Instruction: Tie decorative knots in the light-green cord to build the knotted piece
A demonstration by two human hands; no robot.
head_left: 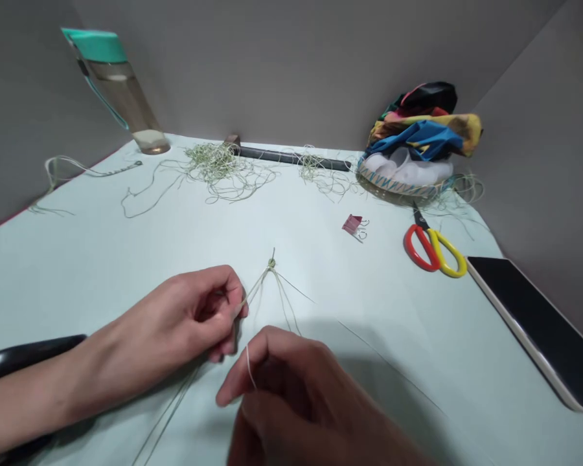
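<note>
Okay so the left hand [194, 310] is doing the pinching here, with its fingers [228, 294] curling in tight and the left forearm [43, 401] stretching in low from the side. The right hand [282, 388] is hovering just below and to the right of the left hand, sitting closer to the camera, knuckles up, a bit blurry, and its thumb and index finger [238, 378] are closing together.
</note>
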